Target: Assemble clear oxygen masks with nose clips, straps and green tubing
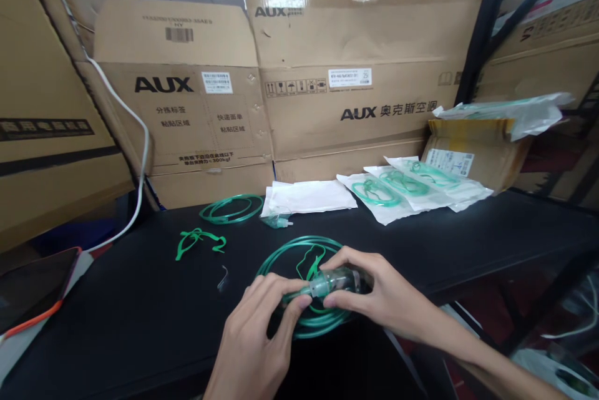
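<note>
Low over the black table, my right hand [377, 291] grips a clear green oxygen mask [345, 279] between thumb and fingers. The mask's pale connector [319, 286] points to the left. At that connector, my left hand [259, 322] pinches the end of the green tubing [299, 243] between thumb and forefinger. The tubing end meets the connector; how deep it sits cannot be made out. Coiled loops of the same tubing lie beneath both hands, partly hidden by them. A green elastic strap [314, 260] rises just behind the connector, within the coil.
Behind lie another tubing coil [231, 209], a small mask [278, 221] and a white wrapper [311, 195]. Left are a loose green strap [199, 238] and a thin bent strip [223, 277]. Packaged sets [377, 194] sit right; a phone [37, 287] is far left. Cardboard boxes [360, 94] wall the back.
</note>
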{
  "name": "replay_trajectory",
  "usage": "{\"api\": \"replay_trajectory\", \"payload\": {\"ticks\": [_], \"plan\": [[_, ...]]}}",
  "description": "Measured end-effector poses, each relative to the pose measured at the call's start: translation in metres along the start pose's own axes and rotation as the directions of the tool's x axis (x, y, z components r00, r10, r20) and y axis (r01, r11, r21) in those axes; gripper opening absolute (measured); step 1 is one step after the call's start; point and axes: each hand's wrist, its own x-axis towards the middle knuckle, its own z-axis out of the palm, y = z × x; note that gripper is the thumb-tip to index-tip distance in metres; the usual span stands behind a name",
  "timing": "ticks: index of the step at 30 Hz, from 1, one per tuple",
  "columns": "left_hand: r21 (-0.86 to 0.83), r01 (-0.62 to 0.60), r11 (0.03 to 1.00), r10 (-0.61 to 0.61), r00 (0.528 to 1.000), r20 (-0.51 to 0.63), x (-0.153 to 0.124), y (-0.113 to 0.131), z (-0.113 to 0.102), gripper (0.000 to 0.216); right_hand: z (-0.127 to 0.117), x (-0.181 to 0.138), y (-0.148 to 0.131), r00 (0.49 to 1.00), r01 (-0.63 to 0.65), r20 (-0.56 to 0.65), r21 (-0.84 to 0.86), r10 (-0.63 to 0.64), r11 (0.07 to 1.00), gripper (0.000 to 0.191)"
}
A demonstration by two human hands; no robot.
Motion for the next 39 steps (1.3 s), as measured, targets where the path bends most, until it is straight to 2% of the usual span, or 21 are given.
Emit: {"api": "replay_trajectory", "payload": {"ticks": [6, 13, 20, 32, 39], "plan": [[-0.009, -0.013, 1.0, 0.013, 0.998, -0.063, -0.001, 0.001, -0.001, 0.011, 0.002, -0.002, -0.006, 1.0, -0.025, -0.009, -0.016, 0.025, 1.0, 0.02], [0.015, -0.021, 1.0, 0.023, 0.991, -0.133, -0.004, 0.002, 0.004, 0.009, 0.001, 0.0, -0.004, 0.999, 0.039, -0.012, -0.057, -0.039, 0.998, 0.022], [0.057, -0.069, 0.996, 0.077, 0.987, -0.141, -0.005, 0.002, 0.009, 0.015, 0.002, 0.0, -0.002, 0.996, 0.091, -0.016, -0.062, -0.092, 0.994, 0.026], [0.103, -0.105, 0.989, 0.118, 0.984, -0.134, -0.006, 0.0, 0.009, 0.014, 0.002, 0.001, 0.0, 0.995, 0.103, -0.012, -0.038, -0.104, 0.994, 0.028], [0.037, -0.041, 0.998, 0.045, 0.994, -0.1, -0.003, 0.004, 0.005, 0.01, 0.0, 0.0, -0.003, 0.999, 0.043, 0.001, -0.02, -0.043, 0.999, 0.023]]}}
